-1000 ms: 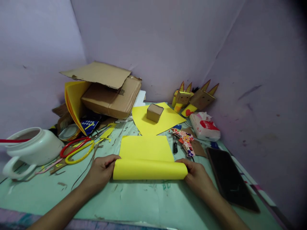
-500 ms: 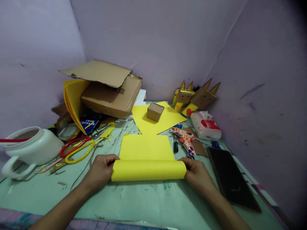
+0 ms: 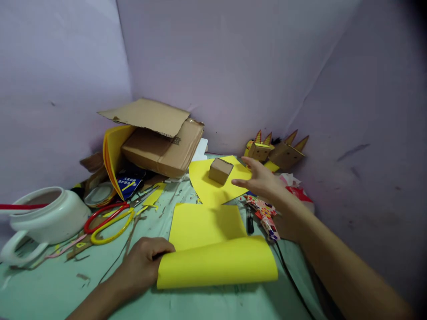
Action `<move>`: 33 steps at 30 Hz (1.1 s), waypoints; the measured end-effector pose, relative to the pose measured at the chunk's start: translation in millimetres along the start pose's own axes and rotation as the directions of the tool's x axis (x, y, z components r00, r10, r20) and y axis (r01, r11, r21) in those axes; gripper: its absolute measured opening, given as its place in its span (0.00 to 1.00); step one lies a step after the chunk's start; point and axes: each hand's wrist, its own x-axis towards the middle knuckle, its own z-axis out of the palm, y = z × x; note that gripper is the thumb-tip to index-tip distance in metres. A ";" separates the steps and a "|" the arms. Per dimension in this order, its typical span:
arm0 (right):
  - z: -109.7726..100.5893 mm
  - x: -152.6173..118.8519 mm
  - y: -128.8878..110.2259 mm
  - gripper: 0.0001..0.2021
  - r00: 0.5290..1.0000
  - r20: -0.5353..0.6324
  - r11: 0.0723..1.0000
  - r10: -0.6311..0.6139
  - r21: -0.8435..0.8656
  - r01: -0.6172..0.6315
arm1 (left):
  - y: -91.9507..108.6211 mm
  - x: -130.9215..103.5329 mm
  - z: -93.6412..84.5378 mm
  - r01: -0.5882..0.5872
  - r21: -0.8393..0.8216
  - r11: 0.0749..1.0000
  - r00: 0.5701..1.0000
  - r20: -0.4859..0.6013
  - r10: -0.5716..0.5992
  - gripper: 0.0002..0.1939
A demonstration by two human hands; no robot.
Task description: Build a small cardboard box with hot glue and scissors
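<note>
My left hand (image 3: 147, 262) pinches the left end of a sheet of yellow paper (image 3: 216, 264), whose near part is curled over into a loose roll. The flat far part of that sheet lies on the table. My right hand (image 3: 258, 178) is off the paper, reaching forward with thumb and fingers apart and nothing between them. Just left of its fingertips, a small cardboard box (image 3: 220, 171) sits on a second yellow sheet (image 3: 200, 178). Below the right forearm lies a patterned glue gun (image 3: 263, 213) with a black cord, beside a black marker (image 3: 250, 222).
Red-and-yellow-handled scissors (image 3: 110, 224) and a white pot (image 3: 56, 222) stand at the left. Cardboard boxes (image 3: 160, 151) are piled behind them. Horned cardboard figures (image 3: 287, 153) and a tissue pack (image 3: 302, 193) are at the right, partly covered by my arm.
My right hand has let go of the roll's right end and moved forward toward the small box. The roll's right end has loosened and widened. My left hand still holds its end.
</note>
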 end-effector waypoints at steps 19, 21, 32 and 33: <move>57.9 29.4 -70.3 0.37 0.809 0.409 0.906 -0.422 0.146 0.398 | -14.8 2.0 13.8 -0.119 0.210 0.970 0.992 -0.019 0.126 0.11; 75.3 20.6 -78.0 0.39 0.823 0.403 0.915 -0.400 0.122 0.385 | -14.9 1.5 13.9 -0.125 0.206 0.970 0.991 -0.017 0.131 0.11; 80.0 25.0 -71.2 0.30 0.868 0.412 0.947 -0.277 -0.039 0.320 | -16.2 3.3 12.7 -0.131 0.201 0.971 0.990 -0.030 0.139 0.11; 77.2 26.8 -70.5 0.30 0.866 0.417 0.944 -0.277 -0.050 0.326 | -15.7 2.9 12.6 -0.129 0.197 0.972 0.990 -0.032 0.138 0.11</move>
